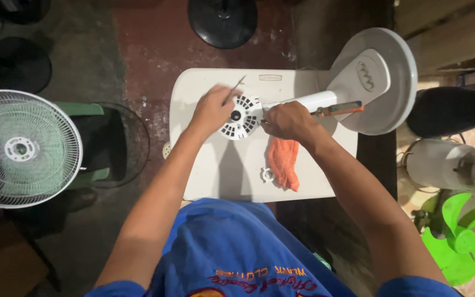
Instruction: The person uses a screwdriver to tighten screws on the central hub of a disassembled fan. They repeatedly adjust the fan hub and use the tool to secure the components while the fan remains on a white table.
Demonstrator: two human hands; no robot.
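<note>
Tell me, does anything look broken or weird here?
Yes. The white fan lies on its side across the white table, with no cage or blades on its motor head. A green fan blade sits apart on the floor at the right.

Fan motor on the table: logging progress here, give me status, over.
Left hand holds a thin tool over the fan motor. Right hand grips the fan neck. Orange rag and white nut lie alongside.
</note>
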